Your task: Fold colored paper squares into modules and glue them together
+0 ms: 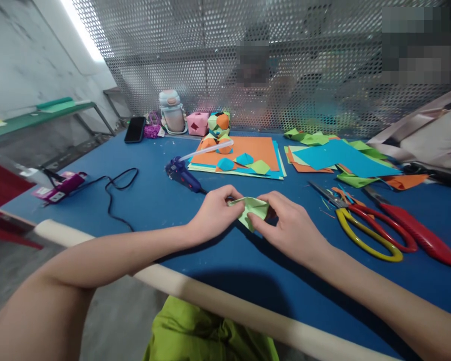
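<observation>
Between my two hands, just above the blue table [165,210], is a small folded piece of light green paper [252,210]. My left hand [220,210] pinches its left edge between thumb and fingers. On the other side my right hand [285,220] grips the right edge, with the thumb pressed against the front. Part of the paper is covered by my fingers. Beyond my left hand lies a blue glue gun [182,174] with a clear glue stick [210,149] rising from its back. Folded blue paper pieces [244,159] and a green one [260,167] rest on stacked orange sheets [255,145].
Scissors with yellow and red handles [368,235] and a red-handled knife [421,230] lie at right, near coloured sheets [349,156]. A paper ball [218,124], pink box [198,123], bottle [173,113] and phone [135,130] stand along the back. A black cord [110,195] runs left.
</observation>
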A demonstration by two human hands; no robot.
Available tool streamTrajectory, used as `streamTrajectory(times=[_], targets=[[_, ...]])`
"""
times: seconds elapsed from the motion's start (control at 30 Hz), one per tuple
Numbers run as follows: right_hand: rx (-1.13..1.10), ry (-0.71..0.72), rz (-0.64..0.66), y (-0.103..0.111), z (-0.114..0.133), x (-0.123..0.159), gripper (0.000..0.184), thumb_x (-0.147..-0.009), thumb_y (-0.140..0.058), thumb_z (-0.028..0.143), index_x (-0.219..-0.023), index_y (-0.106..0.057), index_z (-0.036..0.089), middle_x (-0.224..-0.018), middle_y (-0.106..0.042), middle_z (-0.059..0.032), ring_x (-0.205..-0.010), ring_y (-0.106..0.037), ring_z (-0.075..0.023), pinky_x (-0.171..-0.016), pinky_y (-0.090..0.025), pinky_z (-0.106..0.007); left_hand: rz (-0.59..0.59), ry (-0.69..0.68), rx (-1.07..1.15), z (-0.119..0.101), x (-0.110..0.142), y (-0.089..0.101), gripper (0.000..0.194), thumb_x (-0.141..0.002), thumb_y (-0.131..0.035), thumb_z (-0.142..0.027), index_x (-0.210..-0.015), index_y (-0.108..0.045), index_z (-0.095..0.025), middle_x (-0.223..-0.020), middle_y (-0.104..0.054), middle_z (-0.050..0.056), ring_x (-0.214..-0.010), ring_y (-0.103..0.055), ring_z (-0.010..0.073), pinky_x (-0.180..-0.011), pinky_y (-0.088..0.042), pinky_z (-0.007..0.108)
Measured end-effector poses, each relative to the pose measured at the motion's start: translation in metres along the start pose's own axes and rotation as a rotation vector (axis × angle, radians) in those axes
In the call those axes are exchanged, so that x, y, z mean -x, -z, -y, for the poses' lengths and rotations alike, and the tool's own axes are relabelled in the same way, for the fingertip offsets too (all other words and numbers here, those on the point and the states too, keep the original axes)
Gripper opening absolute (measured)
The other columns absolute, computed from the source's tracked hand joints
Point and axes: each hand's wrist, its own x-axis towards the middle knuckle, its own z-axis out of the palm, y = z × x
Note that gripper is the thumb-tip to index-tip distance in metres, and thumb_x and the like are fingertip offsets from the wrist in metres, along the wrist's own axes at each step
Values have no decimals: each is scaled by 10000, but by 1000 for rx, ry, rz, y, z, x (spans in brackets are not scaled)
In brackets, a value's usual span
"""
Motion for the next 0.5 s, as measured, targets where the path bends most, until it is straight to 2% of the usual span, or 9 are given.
streamTrajectory(times=[0.1, 0.23, 0.4, 0.5], targets=[[-19, -102, -23, -2, -3, -2, 94, -786, -518, 272, -768, -550, 186, -665, -573, -11, -588, -516, -148, -567, -376, -264, 0, 47, 46, 2, 0, -2, 62, -697, -512, -174, -720, -559, -142, -701, -573, -8, -635, -492, 105, -589, -394, 217], [-93, -116, -30, -1, -8, -5, 138, -797, -495, 228, -671, -535, 191, -583, -532, 20, -535, -470, -117, -523, -344, -235, 52, 118, 99, 4, 1, -4, 44, -690, -512, -168, -726, -526, -146, -635, -526, -33, -554, -437, 82, -510, -350, 193], [-106, -87, 31, -1, -9, -4, 157, -810, -494, 232, -679, -560, 177, -577, -522, 23, -532, -452, -110, -518, -330, -232, 148, 70, 113, 1, 2, -5, 191, -750, -512, -231, -891, -594, -131, -726, -583, -6, -644, -490, 103, -575, -383, 204], [-116, -80, 47, -2, -7, -4, 138, -807, -513, 243, -704, -570, 172, -589, -528, 20, -543, -461, -114, -526, -342, -234, 184, 44, 48, -2, 2, -4, 234, -799, -464, -265, -794, -646, -118, -715, -585, 7, -672, -482, 114, -600, -377, 213]])
